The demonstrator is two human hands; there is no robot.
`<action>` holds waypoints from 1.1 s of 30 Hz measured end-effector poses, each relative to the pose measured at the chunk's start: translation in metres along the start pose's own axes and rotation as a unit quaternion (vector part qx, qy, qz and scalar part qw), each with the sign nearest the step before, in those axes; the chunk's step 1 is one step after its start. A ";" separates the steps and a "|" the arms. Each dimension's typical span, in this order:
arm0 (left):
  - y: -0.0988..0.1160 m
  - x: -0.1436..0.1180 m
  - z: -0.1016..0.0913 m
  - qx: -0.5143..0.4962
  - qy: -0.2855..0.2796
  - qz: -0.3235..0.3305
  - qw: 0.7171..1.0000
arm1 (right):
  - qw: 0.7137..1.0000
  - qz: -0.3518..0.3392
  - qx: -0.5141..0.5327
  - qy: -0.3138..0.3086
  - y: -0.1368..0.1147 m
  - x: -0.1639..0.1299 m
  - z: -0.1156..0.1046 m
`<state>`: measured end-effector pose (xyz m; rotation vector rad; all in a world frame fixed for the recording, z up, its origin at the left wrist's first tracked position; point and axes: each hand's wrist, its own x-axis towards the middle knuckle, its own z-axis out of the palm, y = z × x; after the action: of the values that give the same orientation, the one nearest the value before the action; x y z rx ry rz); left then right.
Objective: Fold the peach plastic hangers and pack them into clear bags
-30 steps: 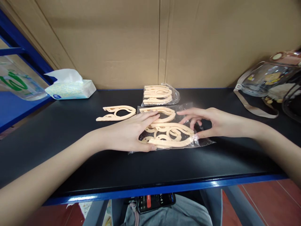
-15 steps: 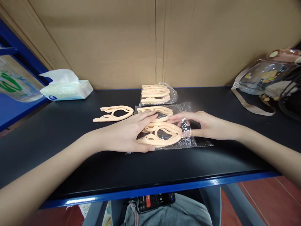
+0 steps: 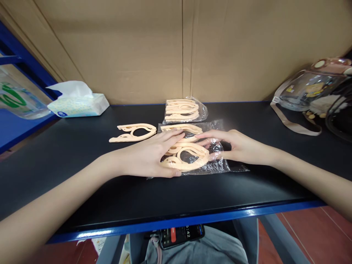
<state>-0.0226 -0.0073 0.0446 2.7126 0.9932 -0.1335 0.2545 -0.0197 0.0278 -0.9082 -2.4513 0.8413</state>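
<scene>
Two beige folding hangers lie side by side in a clear plastic bag (image 3: 220,168) on the black tabletop. My left hand (image 3: 145,156) rests palm down across their left ends, fingers stretched and thumb apart, covering part of the front hanger (image 3: 189,168). From the other side, my right hand (image 3: 236,146) touches the right ends of the front hanger and the back hanger (image 3: 189,127), its fingers extended and thumb spread away from them. Another folding hanger (image 3: 134,138), outside the bag, lies just left of it.
Behind the hands sits a bagged stack of folding hangers (image 3: 181,110). A tissue pack (image 3: 79,105) stands at the back left, a clear bottle with a strap (image 3: 302,90) at the right. Cardboard (image 3: 123,51) walls the back; a phone (image 3: 181,236) lies on my lap.
The front hanger has slid slightly left inside the bag, with my right fingers following it. My left hand has stayed in place.
</scene>
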 end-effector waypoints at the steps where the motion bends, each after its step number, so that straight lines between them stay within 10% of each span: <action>1: 0.000 0.000 0.000 0.000 -0.001 0.000 1.000 | 1.000 0.000 0.002 0.001 0.001 0.000 0.000; 33: 0.001 0.000 -0.002 -0.011 -0.003 0.007 1.000 | 0.994 -0.089 -0.068 0.011 0.005 -0.001 0.019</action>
<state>-0.0215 -0.0074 0.0471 2.6971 0.9668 -0.1266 0.2468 -0.0249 0.0104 -0.7257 -2.5503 0.6069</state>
